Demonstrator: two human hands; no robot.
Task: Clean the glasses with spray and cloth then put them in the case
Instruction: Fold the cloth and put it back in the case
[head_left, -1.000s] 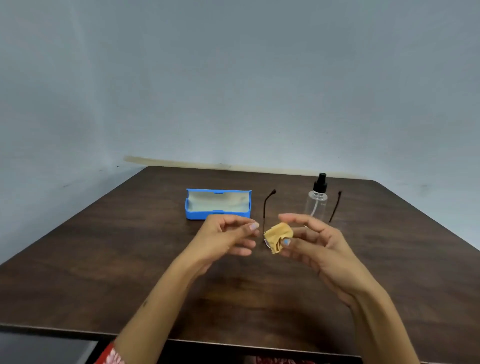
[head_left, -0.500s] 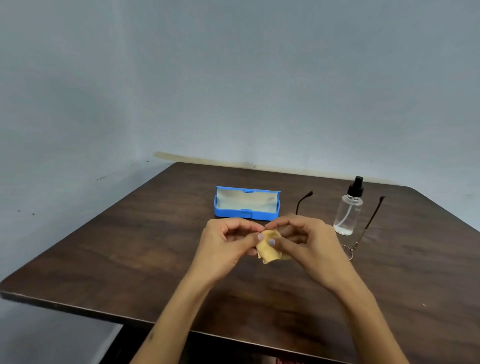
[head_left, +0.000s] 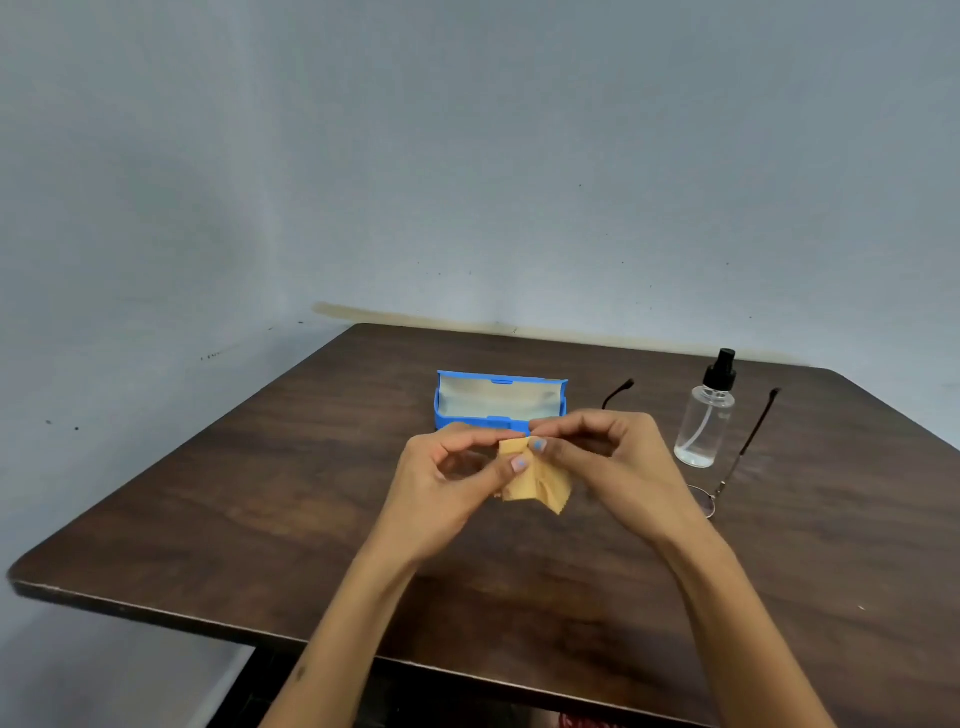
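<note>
Yellow cloth (head_left: 535, 480) is pinched at its top by both hands, left (head_left: 447, 486) and right (head_left: 613, 462); spread it flat first. Glasses (head_left: 727, 478) lie at 3 o'clock, case (head_left: 498, 402) at 12.

Dark wood-grain table (head_left: 260, 519), rounded corners; pale grey-blue wall (head_left: 467, 156) behind, few dark specks.

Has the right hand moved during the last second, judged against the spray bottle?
Yes. The right hand shifted left: earlier it overlapped the spray bottle, now it sits clear of it, nearer the blue case.
</note>
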